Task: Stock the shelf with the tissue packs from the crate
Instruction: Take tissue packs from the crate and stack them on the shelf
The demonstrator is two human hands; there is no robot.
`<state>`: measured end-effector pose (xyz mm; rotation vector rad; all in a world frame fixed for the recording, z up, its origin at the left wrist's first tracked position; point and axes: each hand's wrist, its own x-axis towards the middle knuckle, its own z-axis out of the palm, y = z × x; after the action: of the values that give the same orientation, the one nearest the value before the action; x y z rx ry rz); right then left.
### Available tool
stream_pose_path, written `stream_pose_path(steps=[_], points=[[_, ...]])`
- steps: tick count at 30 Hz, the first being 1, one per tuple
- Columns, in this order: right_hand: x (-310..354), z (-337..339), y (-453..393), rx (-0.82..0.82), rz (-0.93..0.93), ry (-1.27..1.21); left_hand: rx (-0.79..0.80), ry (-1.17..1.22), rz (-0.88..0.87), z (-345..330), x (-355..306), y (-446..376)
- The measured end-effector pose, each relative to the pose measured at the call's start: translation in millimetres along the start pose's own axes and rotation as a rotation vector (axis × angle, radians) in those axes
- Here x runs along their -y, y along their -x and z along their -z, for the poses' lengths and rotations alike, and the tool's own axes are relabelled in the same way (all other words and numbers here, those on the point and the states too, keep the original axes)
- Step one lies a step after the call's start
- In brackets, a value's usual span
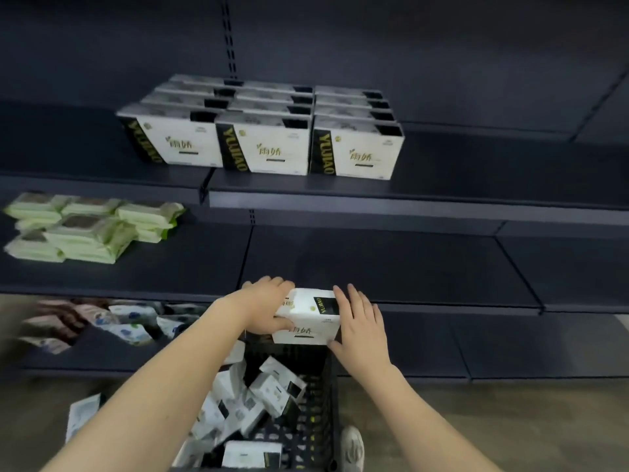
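Tissue pack (308, 318) btwn both hands

Middle tier, far left: pale green soft packs (85, 229) stacked in a loose pile. Lowest tier, left: jumble of white pouches with blue print (131, 323) beside brownish packets (56, 321), blurred. A white shoe (352, 449) on the wood-look floor (510, 424).

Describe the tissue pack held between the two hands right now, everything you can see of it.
The held tissue pack is a white, soft-looking rectangular pack with a black panel lettered YUJIAO in gold and green-gold characters on its faces. It is lifted above the black crate, level with the edge of the lower shelf. The left hand grips its left end; the right hand presses flat against its right end.
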<state>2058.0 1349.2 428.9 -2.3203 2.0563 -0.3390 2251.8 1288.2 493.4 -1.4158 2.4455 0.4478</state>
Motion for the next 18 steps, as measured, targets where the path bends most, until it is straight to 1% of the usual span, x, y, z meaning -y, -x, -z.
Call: stream_pose_path(steps=[3,8,18], points=[[-8.8,18.2,5.8,-0.067,-0.014,0.014,-0.024,-0.037,-0.038,21.8,-17.1,0.6],[-28.9,47.4,9.7,-0.119,-0.045,0.014,-0.065,-0.064,-0.087,46.9,-45.9,-3.8],[-114.7,114.2,-19.1,-0.366,0.066,0.003,-0.283,-0.067,-0.221,114.3,-106.7,-40.5]])
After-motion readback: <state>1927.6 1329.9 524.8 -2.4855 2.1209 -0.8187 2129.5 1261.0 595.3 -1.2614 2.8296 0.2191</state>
